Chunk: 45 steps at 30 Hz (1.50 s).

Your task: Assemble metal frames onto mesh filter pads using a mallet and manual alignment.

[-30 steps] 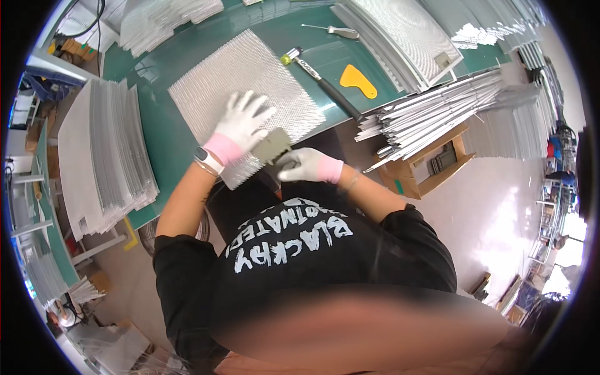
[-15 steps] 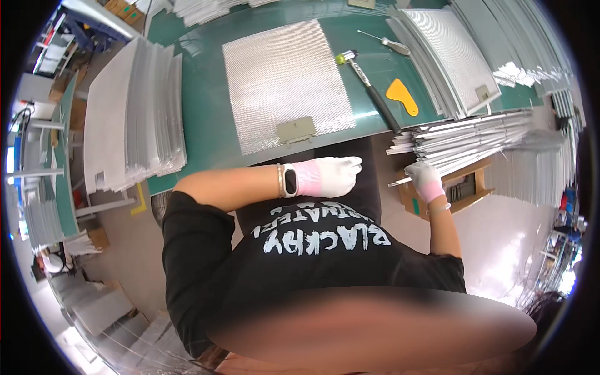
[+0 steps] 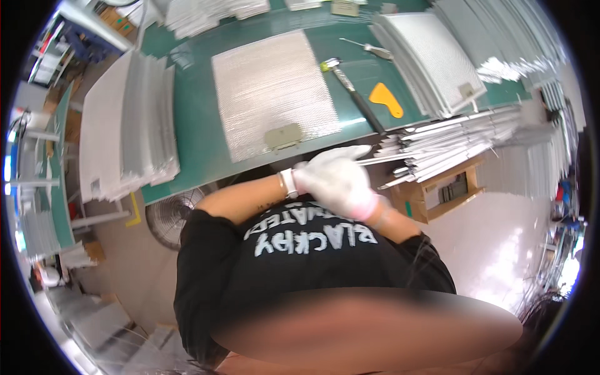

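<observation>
Both my hands wear white gloves with pink cuffs and overlap in front of my body, just off the table's near edge. My left hand [image 3: 351, 152] is partly covered; its visible fingers stretch to the right, close to the ends of thin metal strips [image 3: 431, 150]. My right hand [image 3: 334, 184] lies across it, with its blurred fingertips near the left wrist and watch band. Whether the right fingers grip the left cuff cannot be made out. Beyond them on the table lies a silvery mesh filter sheet [image 3: 272, 94] with a grey-green latch plate [image 3: 283, 135] at its near edge.
Right of the sheet lie a hammer [image 3: 353, 94], a screwdriver [image 3: 375, 50] and a yellow scraper [image 3: 385, 100]. Panel stacks stand left [image 3: 128, 119] and right [image 3: 431, 62] on the green table [image 3: 194, 150]. An open wooden box [image 3: 431, 203] sits below the strips; a floor fan [image 3: 165, 219] is under the table.
My right hand has left the strips and come across to my left hand. My left fist has loosened, its fingers now stretched out. The view has shifted slightly, and the fan shows more.
</observation>
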Tool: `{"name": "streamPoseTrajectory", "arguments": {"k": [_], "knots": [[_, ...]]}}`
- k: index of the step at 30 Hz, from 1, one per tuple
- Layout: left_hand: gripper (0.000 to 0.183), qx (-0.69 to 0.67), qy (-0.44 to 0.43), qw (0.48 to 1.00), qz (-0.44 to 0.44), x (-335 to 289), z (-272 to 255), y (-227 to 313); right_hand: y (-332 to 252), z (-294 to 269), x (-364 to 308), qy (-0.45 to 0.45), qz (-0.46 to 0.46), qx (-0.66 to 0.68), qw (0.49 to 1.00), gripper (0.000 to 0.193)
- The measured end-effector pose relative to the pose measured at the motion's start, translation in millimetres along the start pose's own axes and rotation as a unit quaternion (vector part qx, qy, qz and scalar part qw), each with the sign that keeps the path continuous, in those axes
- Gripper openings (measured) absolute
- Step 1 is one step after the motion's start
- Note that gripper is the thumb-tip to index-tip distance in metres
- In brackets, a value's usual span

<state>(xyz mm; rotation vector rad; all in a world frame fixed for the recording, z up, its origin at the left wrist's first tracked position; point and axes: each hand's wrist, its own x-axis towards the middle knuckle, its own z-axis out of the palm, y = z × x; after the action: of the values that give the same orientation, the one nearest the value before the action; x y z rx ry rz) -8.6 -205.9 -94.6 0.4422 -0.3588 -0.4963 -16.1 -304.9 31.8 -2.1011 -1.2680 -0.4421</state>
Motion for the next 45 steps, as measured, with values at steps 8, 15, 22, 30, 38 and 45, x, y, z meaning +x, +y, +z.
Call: {"name": "streamPoseTrajectory", "arguments": {"k": [8,15,22,30,38,45], "knots": [[0.047,0.197,0.160,0.911,0.326,-31,28,155,63,6,-115,0.436,0.424,0.631,0.481,0.061],[0.057,0.496,0.256,0.765,0.320,-126,45,212,140,-155,-181,0.652,0.307,0.447,0.530,0.030],[0.040,0.528,0.347,0.772,0.070,-134,27,133,121,-114,14,0.561,0.339,0.483,0.580,0.030],[0.069,0.812,0.393,0.338,0.268,-128,37,118,208,33,41,0.236,0.427,0.471,0.735,0.020],[0.059,0.831,0.426,0.340,-0.110,-25,-44,208,170,59,38,0.035,0.388,0.015,0.921,0.039],[0.070,0.627,0.416,0.655,-0.064,-21,-87,259,172,61,48,-0.076,0.395,0.075,0.912,0.033]]}}
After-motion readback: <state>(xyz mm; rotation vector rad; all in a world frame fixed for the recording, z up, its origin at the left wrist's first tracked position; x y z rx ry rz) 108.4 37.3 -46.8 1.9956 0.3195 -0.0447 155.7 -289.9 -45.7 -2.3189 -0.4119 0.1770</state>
